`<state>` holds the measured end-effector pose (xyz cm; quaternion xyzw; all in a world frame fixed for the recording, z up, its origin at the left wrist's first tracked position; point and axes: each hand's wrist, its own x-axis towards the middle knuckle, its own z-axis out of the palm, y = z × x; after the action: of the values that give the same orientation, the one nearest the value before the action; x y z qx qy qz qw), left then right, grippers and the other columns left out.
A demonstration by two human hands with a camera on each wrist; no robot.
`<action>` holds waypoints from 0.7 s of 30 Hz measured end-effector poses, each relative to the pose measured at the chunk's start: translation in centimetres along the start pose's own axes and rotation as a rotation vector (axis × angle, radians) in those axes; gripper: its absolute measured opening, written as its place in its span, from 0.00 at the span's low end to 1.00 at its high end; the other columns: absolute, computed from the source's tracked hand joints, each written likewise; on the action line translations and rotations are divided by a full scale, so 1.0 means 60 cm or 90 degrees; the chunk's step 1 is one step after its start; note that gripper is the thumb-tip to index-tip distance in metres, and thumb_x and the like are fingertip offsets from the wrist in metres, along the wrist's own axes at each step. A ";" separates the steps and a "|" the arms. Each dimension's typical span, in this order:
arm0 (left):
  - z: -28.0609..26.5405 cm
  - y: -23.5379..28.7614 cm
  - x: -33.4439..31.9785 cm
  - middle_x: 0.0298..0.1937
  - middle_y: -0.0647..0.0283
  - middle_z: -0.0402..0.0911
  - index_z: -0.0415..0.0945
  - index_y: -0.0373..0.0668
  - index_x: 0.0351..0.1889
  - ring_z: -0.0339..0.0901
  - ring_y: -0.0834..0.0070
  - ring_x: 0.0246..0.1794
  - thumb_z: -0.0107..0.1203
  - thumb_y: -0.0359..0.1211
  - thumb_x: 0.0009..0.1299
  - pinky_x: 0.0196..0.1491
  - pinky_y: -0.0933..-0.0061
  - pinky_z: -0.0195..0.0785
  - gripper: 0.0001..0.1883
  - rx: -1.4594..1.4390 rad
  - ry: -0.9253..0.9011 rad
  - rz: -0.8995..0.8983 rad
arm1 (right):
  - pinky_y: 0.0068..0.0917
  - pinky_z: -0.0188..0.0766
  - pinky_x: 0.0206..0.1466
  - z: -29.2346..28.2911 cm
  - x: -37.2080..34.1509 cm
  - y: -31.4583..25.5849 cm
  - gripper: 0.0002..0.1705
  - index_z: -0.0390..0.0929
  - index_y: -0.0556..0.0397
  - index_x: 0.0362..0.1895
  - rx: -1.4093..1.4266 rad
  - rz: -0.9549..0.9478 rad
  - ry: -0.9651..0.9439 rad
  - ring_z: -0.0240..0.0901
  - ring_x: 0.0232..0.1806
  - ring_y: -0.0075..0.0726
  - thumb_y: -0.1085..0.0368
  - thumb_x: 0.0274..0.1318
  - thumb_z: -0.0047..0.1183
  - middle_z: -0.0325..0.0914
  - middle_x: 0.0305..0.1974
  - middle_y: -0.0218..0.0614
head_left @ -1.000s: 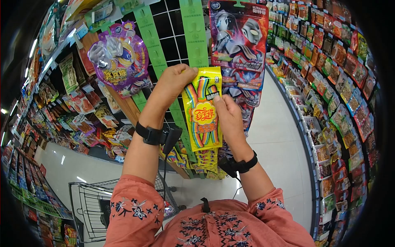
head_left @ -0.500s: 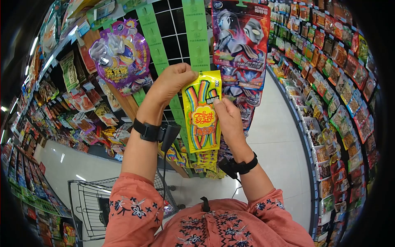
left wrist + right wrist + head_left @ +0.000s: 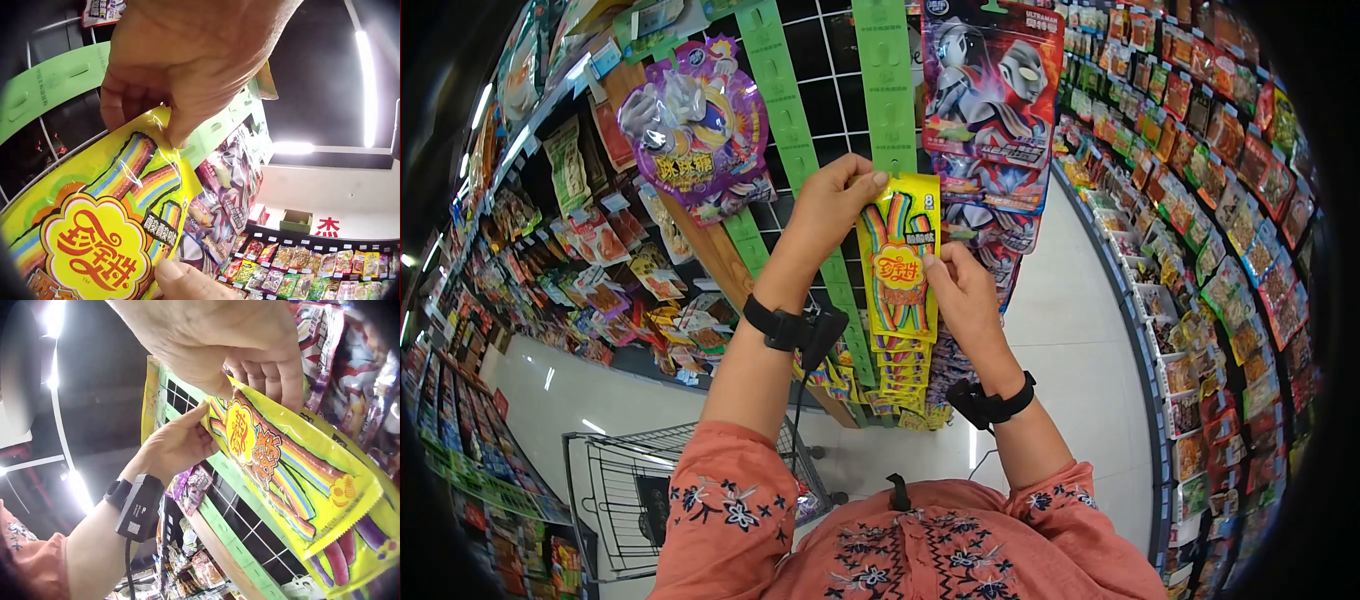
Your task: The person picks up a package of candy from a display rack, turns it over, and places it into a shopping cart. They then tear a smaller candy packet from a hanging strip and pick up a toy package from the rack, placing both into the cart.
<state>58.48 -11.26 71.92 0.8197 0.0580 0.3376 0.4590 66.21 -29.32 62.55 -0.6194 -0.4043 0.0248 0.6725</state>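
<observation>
A yellow candy packet (image 3: 900, 290) with rainbow strips and a flower-shaped label hangs upright between both hands, in front of a green hanging strip (image 3: 889, 110). My left hand (image 3: 835, 205) pinches its top left corner between thumb and curled fingers, close to a slot of the strip. At the right edge, about mid-height, my right hand (image 3: 968, 290) grips the packet, thumb on the front and fingers behind. In the right wrist view more yellow packets (image 3: 369, 550) show below and behind the held packet (image 3: 281, 462).
A purple candy bag (image 3: 695, 130) hangs at left and red Ultraman bags (image 3: 990, 80) at right, close to the right hand. A shopping cart (image 3: 625, 480) stands below left. Stocked shelves (image 3: 1220, 250) line the aisle's right side beyond the pale floor (image 3: 1060, 370).
Both hands and the packet have shifted slightly right in the head view. The packet now overlaps the column of yellow packets below, and its top sits nearer the green strip.
</observation>
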 end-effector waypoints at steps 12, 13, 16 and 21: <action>0.019 -0.041 -0.064 0.46 0.61 0.80 0.68 0.32 0.60 0.76 0.79 0.47 0.57 0.38 0.74 0.49 0.76 0.71 0.23 -0.030 0.036 -0.007 | 0.33 0.76 0.42 -0.019 -0.052 0.057 0.15 0.76 0.63 0.49 -0.109 -0.013 -0.020 0.83 0.38 0.45 0.65 0.63 0.49 0.83 0.35 0.51; 0.017 -0.039 -0.077 0.51 0.58 0.79 0.67 0.31 0.61 0.76 0.76 0.50 0.57 0.38 0.74 0.52 0.74 0.71 0.25 0.006 0.037 -0.030 | 0.33 0.76 0.42 -0.019 -0.056 0.060 0.15 0.76 0.63 0.49 -0.108 -0.011 -0.023 0.83 0.38 0.45 0.65 0.63 0.49 0.83 0.36 0.51; 0.021 -0.060 -0.112 0.54 0.56 0.77 0.66 0.30 0.62 0.76 0.74 0.52 0.57 0.38 0.74 0.53 0.73 0.71 0.26 0.041 0.059 -0.050 | 0.31 0.75 0.43 -0.021 -0.067 0.082 0.16 0.76 0.62 0.50 -0.120 0.001 -0.044 0.83 0.38 0.43 0.66 0.63 0.49 0.83 0.37 0.49; 0.020 -0.122 -0.173 0.62 0.49 0.74 0.64 0.29 0.65 0.72 0.65 0.64 0.56 0.39 0.74 0.65 0.68 0.64 0.28 -0.021 0.029 -0.123 | 0.30 0.74 0.43 -0.012 -0.085 0.096 0.17 0.76 0.62 0.53 -0.094 0.024 -0.070 0.81 0.37 0.40 0.66 0.63 0.48 0.82 0.37 0.48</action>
<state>52.83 -12.12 60.56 0.7949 0.1417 0.3112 0.5012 65.91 -31.30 55.08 -0.6724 -0.4297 0.0413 0.6012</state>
